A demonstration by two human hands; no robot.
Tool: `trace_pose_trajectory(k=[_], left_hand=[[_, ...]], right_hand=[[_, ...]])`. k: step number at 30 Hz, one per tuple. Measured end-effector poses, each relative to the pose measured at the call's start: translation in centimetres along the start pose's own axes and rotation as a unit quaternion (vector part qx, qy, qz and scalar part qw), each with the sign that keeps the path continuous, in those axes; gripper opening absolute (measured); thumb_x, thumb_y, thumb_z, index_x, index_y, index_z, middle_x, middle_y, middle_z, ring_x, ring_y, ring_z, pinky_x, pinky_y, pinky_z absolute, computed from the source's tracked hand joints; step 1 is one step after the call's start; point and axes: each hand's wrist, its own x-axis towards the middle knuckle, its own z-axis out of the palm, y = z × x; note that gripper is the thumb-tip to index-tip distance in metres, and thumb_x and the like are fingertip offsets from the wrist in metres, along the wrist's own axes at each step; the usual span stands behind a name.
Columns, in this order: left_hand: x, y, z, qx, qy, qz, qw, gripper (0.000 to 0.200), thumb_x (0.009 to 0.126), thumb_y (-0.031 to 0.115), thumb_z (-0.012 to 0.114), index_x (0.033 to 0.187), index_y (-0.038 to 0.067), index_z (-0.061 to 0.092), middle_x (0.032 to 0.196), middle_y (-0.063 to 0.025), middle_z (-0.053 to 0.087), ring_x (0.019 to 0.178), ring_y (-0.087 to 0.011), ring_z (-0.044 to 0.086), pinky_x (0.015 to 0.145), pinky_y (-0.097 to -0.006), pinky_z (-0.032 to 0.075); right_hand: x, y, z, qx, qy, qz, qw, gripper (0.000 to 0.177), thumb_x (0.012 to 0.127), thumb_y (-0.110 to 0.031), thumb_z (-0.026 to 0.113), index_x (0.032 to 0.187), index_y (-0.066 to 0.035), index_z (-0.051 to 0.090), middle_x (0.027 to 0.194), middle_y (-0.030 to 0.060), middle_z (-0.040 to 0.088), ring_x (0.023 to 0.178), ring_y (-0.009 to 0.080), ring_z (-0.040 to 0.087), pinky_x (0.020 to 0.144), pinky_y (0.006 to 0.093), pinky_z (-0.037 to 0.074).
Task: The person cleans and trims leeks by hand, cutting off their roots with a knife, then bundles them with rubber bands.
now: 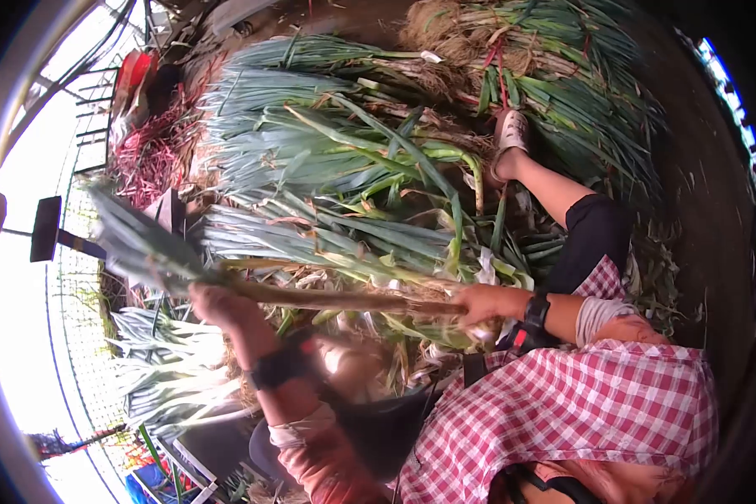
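Observation:
A long green onion (336,298) stretches between my hands, its stalk partly covered in tan, dry outer skin. My left hand (220,307) is closed round it where the leaves begin, slightly smeared by motion. Beyond that hand the green leaves (147,239) fan out to the left in a blur. At the other end of the stalk, my right hand (483,304) is closed on it near the root; the fingertips are partly hidden. Just below the stalk lie peeled, dry husks (403,357).
Rows of green onions (286,126) cover the floor ahead, and a tied bundle (563,101) lies at the upper right by my shoe (511,134). Whiter, cleaned onions (176,370) are piled at the left. A mesh fence (76,319) runs along the left side.

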Motion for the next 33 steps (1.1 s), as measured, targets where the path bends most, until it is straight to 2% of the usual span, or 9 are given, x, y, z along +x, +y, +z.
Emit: trace_pose_trajectory(k=[2, 4, 7, 9, 11, 22, 30, 32, 33], left_hand=[[-1.6, 6.4, 4.3, -0.008, 0.140, -0.100, 0.985, 0.017, 0.079, 0.011, 0.037, 0.078, 0.001, 0.051, 0.071, -0.0079, 0.053, 0.066, -0.0170, 0.054, 0.053, -0.0275, 0.047], [3.9, 1.6, -3.0, 0.426, -0.002, 0.196, 0.883, 0.020, 0.083, 0.020, 0.038, 0.084, 0.003, 0.050, 0.076, -0.0075, 0.053, 0.066, -0.0170, 0.054, 0.054, -0.0287, 0.046], [0.9, 6.0, 1.5, -0.045, 0.079, -0.096, 0.991, 0.024, 0.084, 0.029, 0.039, 0.089, 0.007, 0.047, 0.076, -0.0071, 0.054, 0.060, -0.0180, 0.052, 0.053, -0.0288, 0.045], [2.6, 0.0, -2.8, 0.123, -0.025, 0.068, 0.990, 0.025, 0.084, 0.028, 0.042, 0.092, 0.005, 0.049, 0.073, -0.0086, 0.052, 0.056, -0.0186, 0.051, 0.050, -0.0292, 0.044], [-0.7, -0.6, -0.5, -0.044, 0.070, -0.099, 0.992, 0.026, 0.083, 0.024, 0.046, 0.092, 0.001, 0.052, 0.074, -0.0078, 0.052, 0.058, -0.0170, 0.051, 0.052, -0.0300, 0.046], [-9.7, -13.3, -0.4, -0.178, 0.146, -0.418, 0.879, 0.026, 0.079, 0.012, 0.043, 0.098, -0.004, 0.053, 0.094, -0.0182, 0.054, 0.077, -0.0274, 0.059, 0.064, -0.0357, 0.050], [-29.3, -21.4, -6.0, -0.089, -0.261, -0.544, 0.792, 0.041, 0.082, 0.014, 0.052, 0.121, 0.007, 0.039, 0.105, -0.0045, 0.052, 0.094, -0.0134, 0.050, 0.077, -0.0252, 0.042], [-28.3, -22.3, -6.9, 0.258, -0.414, -0.358, 0.797, 0.037, 0.083, 0.024, 0.047, 0.113, 0.001, 0.046, 0.098, -0.0129, 0.054, 0.091, -0.0227, 0.051, 0.079, -0.0319, 0.041], [-25.5, -22.8, -7.7, 0.536, -0.474, -0.211, 0.666, 0.044, 0.085, 0.034, 0.039, 0.104, -0.002, 0.054, 0.091, -0.0231, 0.058, 0.086, -0.0334, 0.056, 0.076, -0.0404, 0.043]], right_hand=[[0.3, 6.3, 1.3, -0.091, -0.002, 0.006, 0.996, 0.048, 0.060, -0.034, 0.069, 0.101, -0.012, 0.059, 0.075, 0.0116, 0.060, 0.067, 0.0266, 0.056, 0.063, 0.0368, 0.043], [0.7, 8.9, -1.1, -0.140, -0.074, 0.060, 0.986, 0.051, 0.054, -0.039, 0.071, 0.097, -0.013, 0.062, 0.077, 0.0128, 0.060, 0.070, 0.0292, 0.057, 0.064, 0.0402, 0.044], [-1.2, -0.9, -7.3, -0.276, 0.007, 0.169, 0.946, 0.056, 0.053, -0.043, 0.072, 0.090, -0.003, 0.061, 0.089, 0.0150, 0.060, 0.082, 0.0316, 0.057, 0.075, 0.0405, 0.043], [-1.1, -4.0, -7.5, -0.110, 0.192, -0.082, 0.972, 0.083, 0.060, -0.044, 0.070, 0.123, -0.002, 0.036, 0.118, 0.0183, 0.043, 0.105, 0.0329, 0.045, 0.090, 0.0395, 0.035], [-1.7, -10.1, -7.2, 0.126, 0.249, -0.159, 0.947, 0.076, 0.066, -0.039, 0.068, 0.124, -0.003, 0.035, 0.119, 0.0176, 0.043, 0.107, 0.0314, 0.044, 0.090, 0.0362, 0.036], [0.0, -10.2, 2.2, -0.021, 0.322, -0.084, 0.943, 0.046, 0.076, -0.018, 0.057, 0.116, -0.003, 0.039, 0.090, 0.0182, 0.058, 0.072, 0.0295, 0.059, 0.060, 0.0368, 0.047], [2.5, -12.5, -3.3, 0.615, 0.112, 0.028, 0.780, 0.029, 0.086, -0.028, 0.045, 0.092, -0.001, 0.054, 0.069, 0.0053, 0.056, 0.051, 0.0091, 0.050, 0.041, 0.0195, 0.040], [2.2, -11.6, -3.6, 0.477, 0.126, 0.026, 0.869, 0.027, 0.085, -0.026, 0.048, 0.091, -0.001, 0.054, 0.069, 0.0042, 0.056, 0.051, 0.0083, 0.049, 0.042, 0.0200, 0.039], [2.0, -10.3, -3.1, 0.478, 0.129, 0.026, 0.868, 0.027, 0.085, -0.026, 0.048, 0.091, -0.001, 0.054, 0.069, 0.0042, 0.056, 0.051, 0.0083, 0.049, 0.042, 0.0200, 0.039]])
